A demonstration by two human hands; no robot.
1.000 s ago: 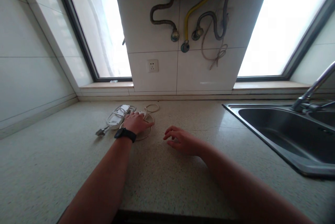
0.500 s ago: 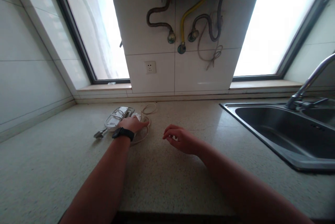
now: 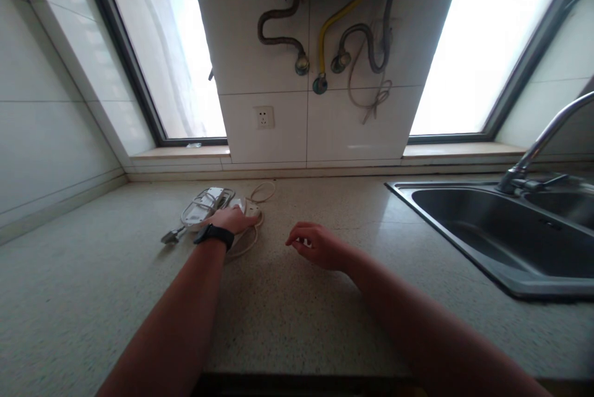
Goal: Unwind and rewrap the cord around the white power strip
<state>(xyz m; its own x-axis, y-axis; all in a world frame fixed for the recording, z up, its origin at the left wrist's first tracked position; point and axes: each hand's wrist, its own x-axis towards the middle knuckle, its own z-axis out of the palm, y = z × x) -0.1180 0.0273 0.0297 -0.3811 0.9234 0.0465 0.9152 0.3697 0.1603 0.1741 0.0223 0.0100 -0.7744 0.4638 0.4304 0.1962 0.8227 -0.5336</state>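
Observation:
My left hand point(image 3: 234, 219), wearing a black watch, reaches over a bundle of white power strips on the counter. Its fingers curl over the right-hand power strip point(image 3: 240, 204), with the thumb pointing right; the fingertips are mostly hidden. Left of it lies another white power strip point(image 3: 197, 214) with its cord wound round it. A grey plug point(image 3: 172, 236) sticks out at the left. A pale cord point(image 3: 245, 248) loops around the hand's right side. My right hand point(image 3: 318, 245) hovers above or rests on the counter, fingers loosely bent, a gap inside the thumb, holding nothing.
The speckled counter point(image 3: 288, 316) runs to a tiled wall. At the right are a steel sink point(image 3: 464, 242) and its faucet point(image 3: 533, 149). A wall socket point(image 3: 264, 117) sits behind the strips, and pipes point(image 3: 343, 13) hang from a dark unit above.
The view has shifted slightly, so everything appears a little further left. Both hands keep nearly the same pose and place on the counter.

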